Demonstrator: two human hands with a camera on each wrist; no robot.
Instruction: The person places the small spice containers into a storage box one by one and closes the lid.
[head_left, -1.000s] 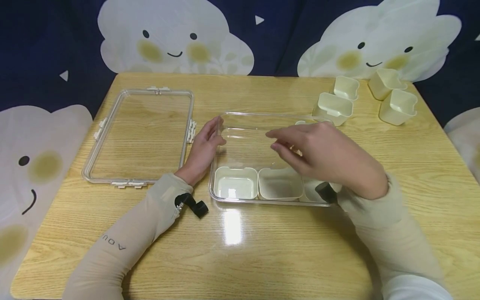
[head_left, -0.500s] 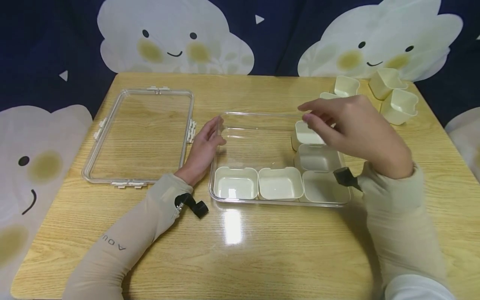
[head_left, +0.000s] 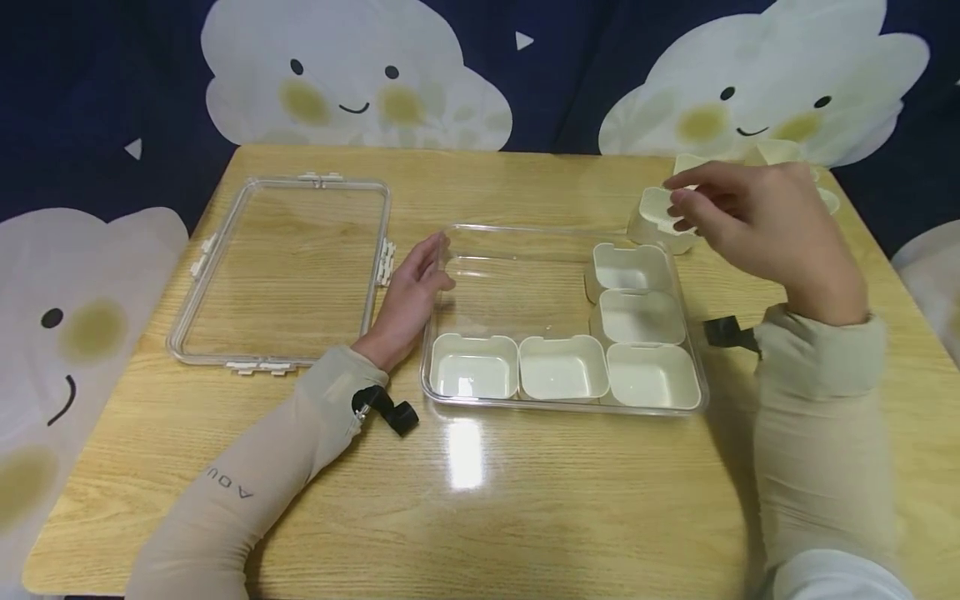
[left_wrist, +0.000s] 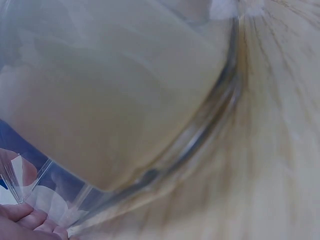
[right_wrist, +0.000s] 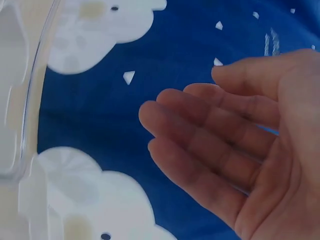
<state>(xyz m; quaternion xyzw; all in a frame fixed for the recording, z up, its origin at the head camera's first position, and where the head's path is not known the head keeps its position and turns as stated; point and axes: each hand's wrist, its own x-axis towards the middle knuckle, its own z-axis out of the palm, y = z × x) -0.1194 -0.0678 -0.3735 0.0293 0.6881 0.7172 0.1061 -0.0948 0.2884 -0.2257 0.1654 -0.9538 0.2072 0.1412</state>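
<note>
A clear plastic box (head_left: pixel 517 308) sits mid-table with several cream cups inside, along its front and right sides. My left hand (head_left: pixel 411 287) rests at the box's left wall, fingertips and thumb right at the clear plastic. In the left wrist view, the fingers (left_wrist: pixel 35 220) lie beside the transparent wall. My right hand (head_left: pixel 772 221) is in the air beyond the box's back right corner, with nothing in it. Its thumb and loosely bent fingers are apart in the right wrist view. Just left of its fingertips stands a loose cream cup (head_left: pixel 667 229).
A clear lid (head_left: pixel 281 267) with white clips lies flat on the left of the wooden table (head_left: pixel 450 533). More cream cups (head_left: pixel 776 152) stand at the back right, partly hidden behind my right hand. A dark cloud-print curtain (head_left: pixel 555 75) hangs behind the table.
My right hand has moved from above the box to the right and back, towards the loose cups. The cups in the box are uncovered from view. My left hand keeps its place.
</note>
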